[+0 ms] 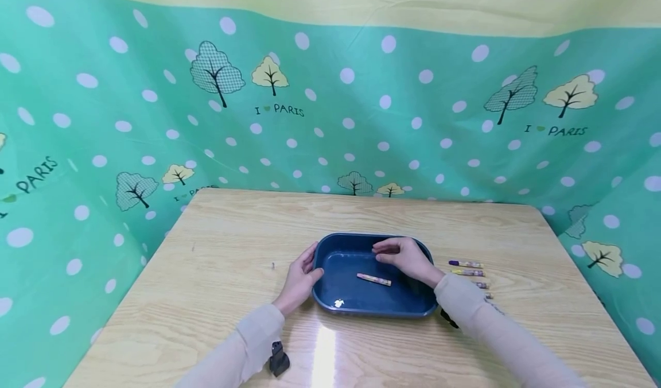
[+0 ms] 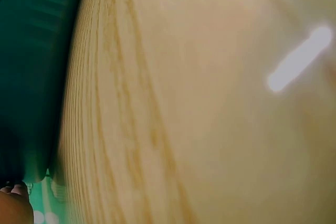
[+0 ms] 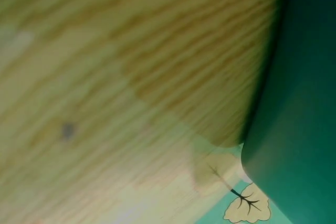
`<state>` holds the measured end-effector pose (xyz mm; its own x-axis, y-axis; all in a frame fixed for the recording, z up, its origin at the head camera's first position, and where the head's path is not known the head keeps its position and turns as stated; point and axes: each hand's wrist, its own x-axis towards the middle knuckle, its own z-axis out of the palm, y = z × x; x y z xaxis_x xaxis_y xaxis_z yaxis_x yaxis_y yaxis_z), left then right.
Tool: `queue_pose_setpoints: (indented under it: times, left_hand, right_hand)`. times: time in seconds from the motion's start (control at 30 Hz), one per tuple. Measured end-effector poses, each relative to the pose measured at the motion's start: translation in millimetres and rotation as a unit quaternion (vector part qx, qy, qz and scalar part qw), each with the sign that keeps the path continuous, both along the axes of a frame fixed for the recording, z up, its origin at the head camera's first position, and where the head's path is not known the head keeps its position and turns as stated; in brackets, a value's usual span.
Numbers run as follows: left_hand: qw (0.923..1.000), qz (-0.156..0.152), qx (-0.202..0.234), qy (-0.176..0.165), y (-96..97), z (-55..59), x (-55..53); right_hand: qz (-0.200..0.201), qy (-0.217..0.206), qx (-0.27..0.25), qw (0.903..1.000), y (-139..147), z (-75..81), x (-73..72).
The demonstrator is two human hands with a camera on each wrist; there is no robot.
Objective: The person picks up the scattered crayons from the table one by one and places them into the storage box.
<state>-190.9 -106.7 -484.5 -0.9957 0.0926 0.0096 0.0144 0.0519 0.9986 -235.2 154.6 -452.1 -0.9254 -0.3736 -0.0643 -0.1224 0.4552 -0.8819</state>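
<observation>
A dark blue rectangular tray (image 1: 338, 305) with rounded corners rests on the wooden table. My left hand (image 1: 298, 279) holds its left rim, thumb over the edge and fingers along the outer side. Inside the tray lies a pink crayon (image 1: 374, 279) in a printed wrapper. Over the tray's right part hovers my right hand (image 1: 408, 257), fingers loosely bent toward the left, with nothing visible between them. The left wrist view catches the tray's outer wall (image 2: 37, 77) and a bit of my hand. In the right wrist view the tray wall (image 3: 299, 103) shows, but no fingers.
Right of the tray, several crayons lie in a column, among them a purple crayon (image 1: 466, 264) and a yellow crayon (image 1: 468, 272); my right forearm partly covers the lower ones. A green dotted curtain (image 1: 330, 107) hangs behind the table (image 1: 222, 250).
</observation>
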Motion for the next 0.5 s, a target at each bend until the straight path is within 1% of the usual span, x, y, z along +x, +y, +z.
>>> queue_pose_setpoints:
  times: [0.1, 0.27, 0.4, 0.5]
  left_hand:
    - [1.0, -0.002, -0.004, -0.001, 1.2, -0.1, -0.7]
    - [1.0, -0.001, -0.003, -0.009, 0.8, -1.2, -1.5]
    - [0.9999, 0.001, -0.003, -0.012, -0.6, -2.1, -1.1]
    - [0.9999, 0.001, -0.006, -0.012, 0.3, -1.4, -1.4]
  right_hand:
    - [-0.01, -0.003, -0.004, 0.9999, 1.4, 2.0, 2.0]
    - [0.004, 0.014, 0.003, 0.9999, 4.3, 8.1, 6.1]
    - [-0.002, 0.014, 0.0, 0.9999, 11.8, 21.9, 7.8]
    - [-0.027, 0.014, 0.001, 0.9995, 25.1, 34.5, 6.5]
